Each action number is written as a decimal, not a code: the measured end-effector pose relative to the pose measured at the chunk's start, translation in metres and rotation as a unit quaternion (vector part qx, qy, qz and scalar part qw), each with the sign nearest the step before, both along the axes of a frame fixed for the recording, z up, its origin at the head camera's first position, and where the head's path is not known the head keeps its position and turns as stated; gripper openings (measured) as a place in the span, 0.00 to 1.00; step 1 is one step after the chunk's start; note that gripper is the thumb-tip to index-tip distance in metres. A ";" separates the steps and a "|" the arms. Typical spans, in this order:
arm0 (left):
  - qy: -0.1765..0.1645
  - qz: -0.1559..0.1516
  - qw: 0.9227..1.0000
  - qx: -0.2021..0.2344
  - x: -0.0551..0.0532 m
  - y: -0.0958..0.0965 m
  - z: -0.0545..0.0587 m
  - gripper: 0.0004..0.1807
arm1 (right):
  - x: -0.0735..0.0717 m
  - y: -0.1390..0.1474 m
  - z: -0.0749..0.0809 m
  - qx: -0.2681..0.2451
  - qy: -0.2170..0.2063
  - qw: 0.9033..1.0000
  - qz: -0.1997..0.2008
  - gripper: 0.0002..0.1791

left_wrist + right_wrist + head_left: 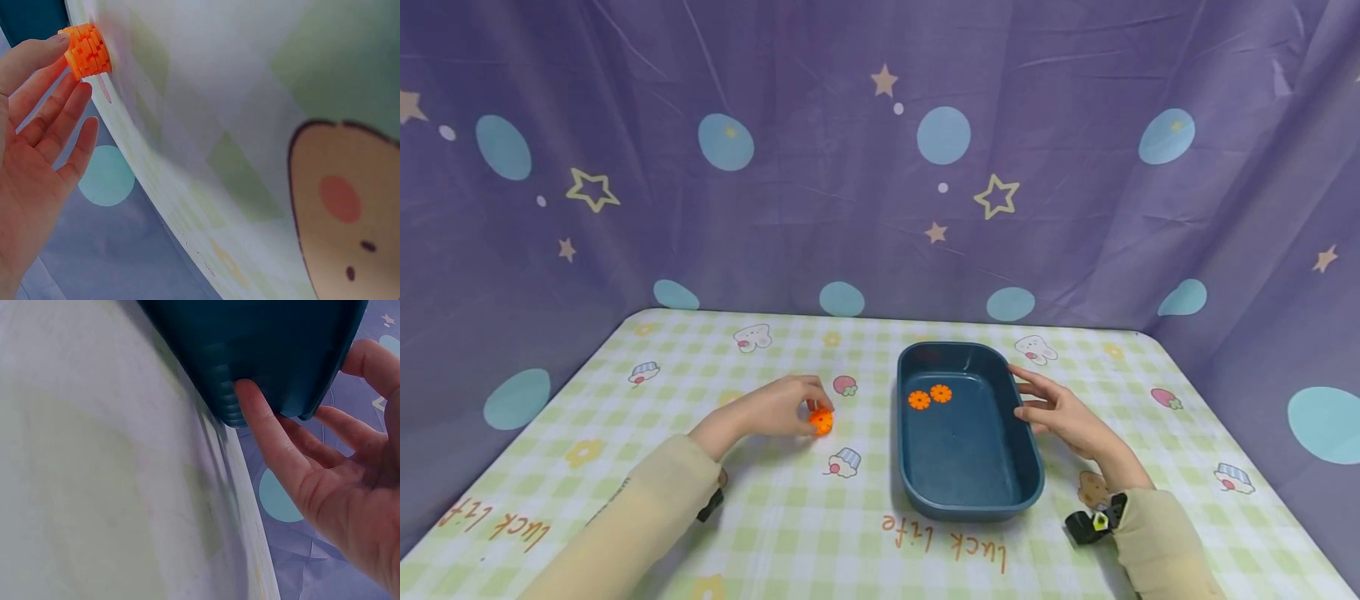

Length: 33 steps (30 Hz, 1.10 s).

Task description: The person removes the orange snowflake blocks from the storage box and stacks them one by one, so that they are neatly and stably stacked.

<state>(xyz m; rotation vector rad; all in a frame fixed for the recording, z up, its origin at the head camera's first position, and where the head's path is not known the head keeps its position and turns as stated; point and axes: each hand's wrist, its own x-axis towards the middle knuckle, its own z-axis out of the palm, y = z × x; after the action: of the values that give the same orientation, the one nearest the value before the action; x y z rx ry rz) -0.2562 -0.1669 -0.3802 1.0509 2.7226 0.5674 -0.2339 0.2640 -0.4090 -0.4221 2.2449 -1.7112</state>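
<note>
My left hand (790,406) pinches a short stack of orange notched discs (822,421) at the table, left of the dark teal bin. In the left wrist view, the thumb and fingertips hold the stack (89,51) by its ends, and the other fingers are spread. My right hand (1060,417) grips the right side of the bin (970,510), with fingers at its rim. One digit presses the outer wall (275,356) in the right wrist view. Two flat orange discs (919,400) lie on the bin floor near its left wall.
A checked cloth (775,517) with printed pictures and lettering covers the table. Behind it and at both sides hangs a purple curtain (820,250) with stars and blue ovals. Black bands (1084,527) sit at the wrists.
</note>
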 end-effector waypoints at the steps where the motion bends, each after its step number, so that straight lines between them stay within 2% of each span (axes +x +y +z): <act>1: -0.002 0.002 1.000 0.000 0.000 0.000 0.000 0.13 | 0.000 0.000 0.000 0.000 0.000 1.000 0.000 0.38; 12: -0.005 0.002 1.000 0.002 0.000 0.000 -0.001 0.14 | 0.000 0.000 0.001 -0.001 -0.002 1.000 0.002 0.38; 17: 0.011 -0.014 1.000 -0.001 -0.001 0.000 0.001 0.14 | 0.001 -0.001 0.002 -0.004 -0.006 1.000 0.003 0.38; 25: 0.020 -0.019 1.000 0.006 -0.005 0.002 0.012 0.13 | 0.001 0.000 0.003 0.000 -0.004 1.000 0.005 0.37; 33: 0.022 -0.026 0.999 0.006 -0.010 0.023 0.025 0.15 | 0.001 0.000 0.002 -0.001 -0.004 1.000 0.006 0.38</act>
<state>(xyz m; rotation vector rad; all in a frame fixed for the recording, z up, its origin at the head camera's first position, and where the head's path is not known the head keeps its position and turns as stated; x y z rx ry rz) -0.2661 -0.1436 -0.3555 1.1466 2.7234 0.5610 -0.2328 0.2642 -0.4073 -0.4259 2.2308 -1.7067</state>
